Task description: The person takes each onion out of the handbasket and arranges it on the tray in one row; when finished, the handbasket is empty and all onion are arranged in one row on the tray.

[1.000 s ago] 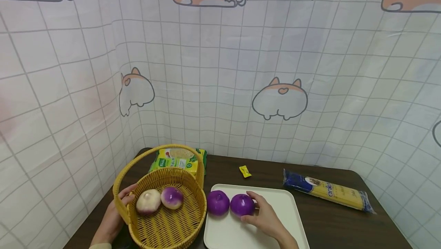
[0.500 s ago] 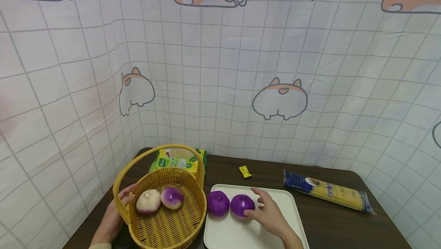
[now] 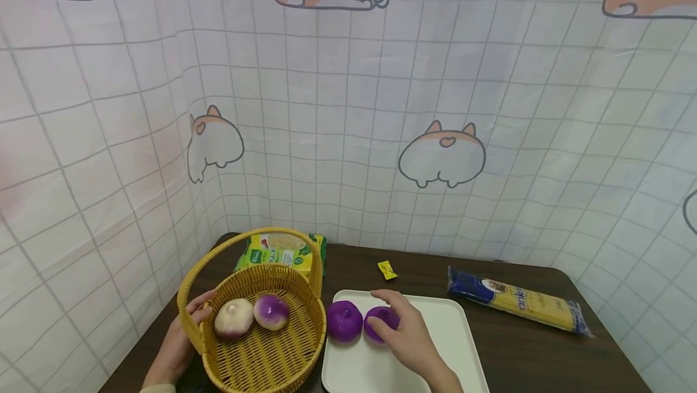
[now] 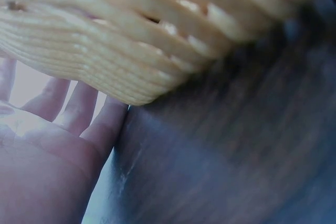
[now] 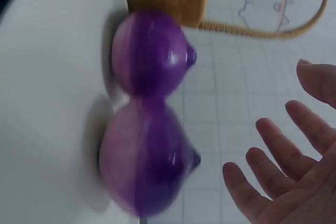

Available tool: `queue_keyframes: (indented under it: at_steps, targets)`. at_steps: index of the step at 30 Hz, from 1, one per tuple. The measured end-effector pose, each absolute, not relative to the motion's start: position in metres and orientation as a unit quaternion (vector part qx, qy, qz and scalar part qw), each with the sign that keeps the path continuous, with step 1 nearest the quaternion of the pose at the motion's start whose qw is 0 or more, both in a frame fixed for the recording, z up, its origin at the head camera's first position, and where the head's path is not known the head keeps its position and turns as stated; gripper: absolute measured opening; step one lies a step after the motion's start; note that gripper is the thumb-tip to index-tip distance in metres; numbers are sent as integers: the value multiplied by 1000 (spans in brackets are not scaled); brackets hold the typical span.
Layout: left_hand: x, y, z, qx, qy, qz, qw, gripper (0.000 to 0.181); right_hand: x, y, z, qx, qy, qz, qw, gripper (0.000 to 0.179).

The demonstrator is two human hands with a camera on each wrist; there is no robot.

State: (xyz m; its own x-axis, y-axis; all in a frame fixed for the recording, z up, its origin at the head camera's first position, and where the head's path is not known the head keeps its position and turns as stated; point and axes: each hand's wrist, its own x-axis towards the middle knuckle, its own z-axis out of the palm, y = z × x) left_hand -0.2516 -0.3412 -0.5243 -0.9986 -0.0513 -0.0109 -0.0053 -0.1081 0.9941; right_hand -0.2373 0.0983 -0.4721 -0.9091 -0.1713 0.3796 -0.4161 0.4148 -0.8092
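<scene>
My left hand lies along the outside of a yellow wicker basket, fingers by the handle's base. In the left wrist view its fingers reach out nearly straight against the woven wall. Inside the basket are a whitish bulb and a purple-and-white one. Two purple onions, one on the left and one on the right, sit side by side on a white tray. Over the right onion hovers my right hand, partly covering it. Its fingers are spread, apart from both onions.
Behind the basket lies a green-and-yellow Knorr packet. A small yellow wrapped sweet is beyond the tray. To the right, a long blue-and-yellow pasta packet lies on the dark table. A patterned curtain encloses the back and sides.
My right hand let go of the right onion, drew back to the right, then came back left above it. The onions, basket and left hand stayed about where they were.
</scene>
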Motion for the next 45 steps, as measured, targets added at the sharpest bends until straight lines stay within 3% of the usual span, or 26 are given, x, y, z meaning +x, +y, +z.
queue_keyframes:
  at_steps: [12, 25, 38, 45]
  targets:
    - [-250, -341, -522, 17, -665, -747, 15, 54, -230, 28, -476, 293, -751, 591, 39, 33]
    - [-251, -341, -525, 7, -661, -750, 18, 52, -245, -13, -483, 300, -739, 603, -22, 37]
    - [-247, -342, -522, 3, -663, -748, 15, 55, -265, -44, -480, 300, -811, 501, -9, 40]
    - [-251, -344, -526, 21, -678, -735, 22, 54, -268, -56, -481, 291, -856, 426, 25, 43]
